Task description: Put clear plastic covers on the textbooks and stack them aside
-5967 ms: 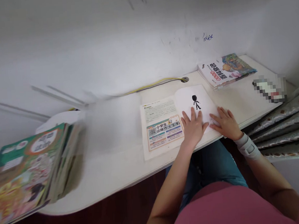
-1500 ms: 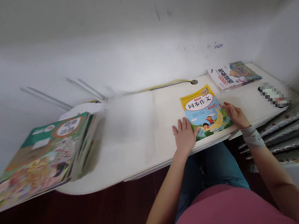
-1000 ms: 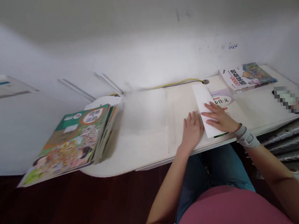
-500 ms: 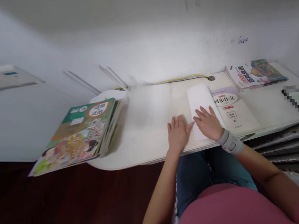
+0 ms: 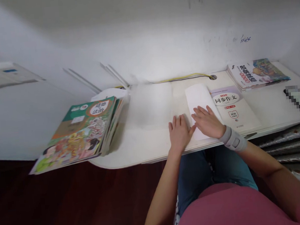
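A white paper flap lies folded on the desk, and my right hand rests flat on it with fingers stretched out. Just to its right lies a pale book with a purple-topped cover and black Chinese lettering, its left edge under the flap. My left hand lies flat to the left, fingers spread, its thumb close to the right fingertips. Beyond my left hand a thin pale sheet spreads on the desk; its outline is faint. Neither hand grips anything.
A stack of colourful textbooks juts past the left desk edge. Other booklets are piled at the back right, near a blurred-out phone. A yellow cable runs along the wall.
My right hand has slid slightly left across the flap, whose edge now sits farther left. More of the book cover shows. My left hand stays nearly in place.
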Available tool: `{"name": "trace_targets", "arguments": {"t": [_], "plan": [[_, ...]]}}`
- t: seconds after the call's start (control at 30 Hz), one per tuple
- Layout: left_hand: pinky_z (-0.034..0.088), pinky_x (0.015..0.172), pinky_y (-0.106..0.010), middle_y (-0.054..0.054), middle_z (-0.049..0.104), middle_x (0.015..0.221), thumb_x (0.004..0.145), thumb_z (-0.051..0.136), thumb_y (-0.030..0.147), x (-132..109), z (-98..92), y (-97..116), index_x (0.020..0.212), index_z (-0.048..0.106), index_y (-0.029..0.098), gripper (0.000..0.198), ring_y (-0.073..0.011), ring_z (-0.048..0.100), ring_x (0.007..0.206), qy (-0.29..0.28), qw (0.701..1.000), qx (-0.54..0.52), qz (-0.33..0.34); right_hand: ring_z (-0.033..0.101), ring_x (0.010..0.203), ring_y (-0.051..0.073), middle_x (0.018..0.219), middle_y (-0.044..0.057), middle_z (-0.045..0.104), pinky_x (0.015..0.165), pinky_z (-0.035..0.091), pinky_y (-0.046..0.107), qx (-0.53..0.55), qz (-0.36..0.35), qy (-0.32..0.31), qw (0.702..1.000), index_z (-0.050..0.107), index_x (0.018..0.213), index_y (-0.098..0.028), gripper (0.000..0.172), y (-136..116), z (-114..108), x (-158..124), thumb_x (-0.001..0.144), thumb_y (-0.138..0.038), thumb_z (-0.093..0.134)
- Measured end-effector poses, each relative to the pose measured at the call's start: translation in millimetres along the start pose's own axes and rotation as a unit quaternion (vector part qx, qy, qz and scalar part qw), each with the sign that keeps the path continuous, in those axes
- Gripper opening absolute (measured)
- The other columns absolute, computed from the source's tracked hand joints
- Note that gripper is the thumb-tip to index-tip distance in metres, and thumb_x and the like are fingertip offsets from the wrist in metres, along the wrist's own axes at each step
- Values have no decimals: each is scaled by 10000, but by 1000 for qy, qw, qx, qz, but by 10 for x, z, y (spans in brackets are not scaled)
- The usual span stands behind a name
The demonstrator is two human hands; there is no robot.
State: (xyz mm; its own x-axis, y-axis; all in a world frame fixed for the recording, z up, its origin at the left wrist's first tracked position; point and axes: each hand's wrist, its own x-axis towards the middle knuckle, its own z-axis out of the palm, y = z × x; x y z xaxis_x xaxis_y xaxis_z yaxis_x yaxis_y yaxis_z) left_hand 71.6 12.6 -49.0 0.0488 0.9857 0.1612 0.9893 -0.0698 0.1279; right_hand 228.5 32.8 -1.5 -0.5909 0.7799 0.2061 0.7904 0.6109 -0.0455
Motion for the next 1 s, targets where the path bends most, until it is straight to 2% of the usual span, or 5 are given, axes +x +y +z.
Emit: {"name": "trace_targets", "arguments": {"t": [0.2,0.33,0.43,0.63,1.0], "plan": [[274,1090,-522,-189,449,1420,886,342,593,4,26,-18,1400,387,78,729,-346,309,1370,5,1000,2,9,181,1406,372,1529,194,239,1078,224,574,25,94,-25,995,440,1359,-137,504,521,-241,659,895,-322,516],[283,1082,-530,-200,451,1415,880,352,598,9,36,-33,1390,395,69,735,-350,316,1365,6,1000,-1,10,96,1403,442,1538,240,154,1053,178,650,60,183,-33,981,296,1435,-111,775,812,-115,1114,817,-459,610],[285,1080,-536,-199,453,1412,878,361,594,9,32,-38,1379,407,63,732,-359,321,1359,6,1000,-6,13,116,1400,426,1512,243,218,1060,180,632,66,209,-50,975,252,1448,-113,852,839,0,1244,785,-492,631],[288,1074,-545,-203,460,1406,892,339,581,-1,0,-17,1371,417,70,705,-369,330,1352,18,1000,-17,11,449,1170,334,1237,198,514,961,346,495,3,198,-16,980,494,1237,-123,544,736,85,1175,770,-348,659],[292,1077,-541,-216,437,1421,914,273,578,-5,8,-2,1369,415,36,721,-370,319,1359,15,1000,-17,0,436,1145,325,1226,201,507,968,321,470,-53,181,-3,982,609,1090,-71,368,686,130,1144,774,-257,636]]}}
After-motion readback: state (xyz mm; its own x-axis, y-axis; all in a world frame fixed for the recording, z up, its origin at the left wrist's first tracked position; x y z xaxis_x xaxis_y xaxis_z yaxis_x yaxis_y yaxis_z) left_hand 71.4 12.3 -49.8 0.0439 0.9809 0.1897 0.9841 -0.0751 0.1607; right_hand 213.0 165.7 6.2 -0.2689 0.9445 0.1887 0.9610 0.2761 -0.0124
